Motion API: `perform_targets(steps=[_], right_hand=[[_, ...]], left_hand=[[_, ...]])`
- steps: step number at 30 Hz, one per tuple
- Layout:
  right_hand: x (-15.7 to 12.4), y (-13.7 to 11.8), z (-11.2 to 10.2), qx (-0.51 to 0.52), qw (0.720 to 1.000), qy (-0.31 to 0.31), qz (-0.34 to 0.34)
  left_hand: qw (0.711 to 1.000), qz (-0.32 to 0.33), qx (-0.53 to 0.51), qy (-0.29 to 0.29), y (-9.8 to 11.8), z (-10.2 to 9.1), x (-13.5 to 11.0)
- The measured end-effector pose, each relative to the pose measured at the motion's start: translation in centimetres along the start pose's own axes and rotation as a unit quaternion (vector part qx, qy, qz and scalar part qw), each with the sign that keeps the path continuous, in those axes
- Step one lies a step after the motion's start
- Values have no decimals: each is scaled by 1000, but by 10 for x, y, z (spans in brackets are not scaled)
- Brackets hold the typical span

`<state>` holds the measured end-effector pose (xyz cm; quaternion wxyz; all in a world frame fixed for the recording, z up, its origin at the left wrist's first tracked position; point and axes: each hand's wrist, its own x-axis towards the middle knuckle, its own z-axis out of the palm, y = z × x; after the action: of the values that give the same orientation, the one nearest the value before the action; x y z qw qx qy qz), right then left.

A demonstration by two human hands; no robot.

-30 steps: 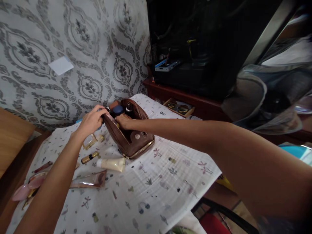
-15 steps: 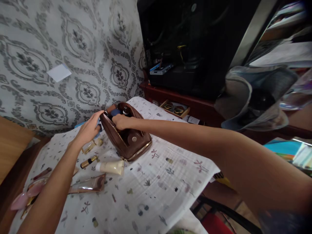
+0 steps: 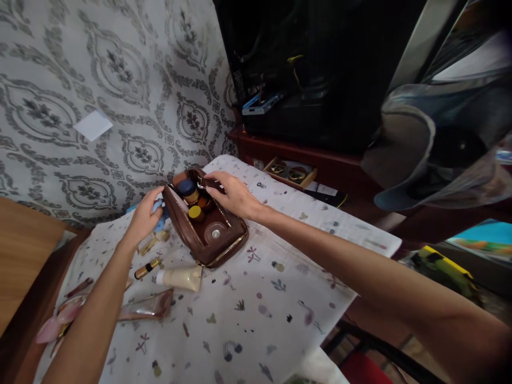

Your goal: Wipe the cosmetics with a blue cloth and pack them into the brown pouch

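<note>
A brown zip bag (image 3: pixel 232 244) lies on its back on the cloth, its mouth spread wide. Inside are a jar with a dark blue lid (image 3: pixel 186 187), a small yellow-capped jar (image 3: pixel 196 213) and a silver-topped item (image 3: pixel 201 183). The fingers of my left hand (image 3: pixel 144 214) are closed on the bag's left rim. My right hand (image 3: pixel 236 196) pinches the right rim near the silver-topped item. Close by on the cloth lie a cream tube (image 3: pixel 182 278), a gold-and-black cosmetic tube (image 3: pixel 147 268) and a clear pinkish pouch-like tube (image 3: pixel 148 308).
The patterned white cloth (image 3: pixel 256 320) covers the table. Behind it stand a large black screen (image 3: pixel 320 69) and a small open box (image 3: pixel 290 173) with round gold-rimmed items. A bucket hat (image 3: pixel 408 144) hangs at right. Pink items (image 3: pixel 50 329) lie at far left.
My right hand has come out of the bag's inside and moved to its right rim, uncovering the blue-lidded and yellow-capped jars. My left hand stays on the left rim.
</note>
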<state>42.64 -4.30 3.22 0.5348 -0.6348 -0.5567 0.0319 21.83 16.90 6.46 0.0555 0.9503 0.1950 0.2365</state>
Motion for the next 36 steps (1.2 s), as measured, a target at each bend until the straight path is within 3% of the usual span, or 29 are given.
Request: perform_targets(steps=[7,14,20,26,31,36], right_hand=[[-2,4,10,29,999,23,-5],[-18,12,7,158,984,74,36],[-35,8,4,184,971,128,88],[-52,-7,0,179,971,137,84],[-61,-25,-14,151,978,139,46],[-77,-55,-12,112,982,150,-16]], left_hand=[[997,-39,-63,-12,0,-1,-1],[970,-138,-196,27,-2,16,-33],[963,-92,-250,32,8,30,-40],[963,-100,-249,25,18,26,-45],[958,-154,-241,28,24,27,-88],[981,-141,-125,44,32,25,-148]])
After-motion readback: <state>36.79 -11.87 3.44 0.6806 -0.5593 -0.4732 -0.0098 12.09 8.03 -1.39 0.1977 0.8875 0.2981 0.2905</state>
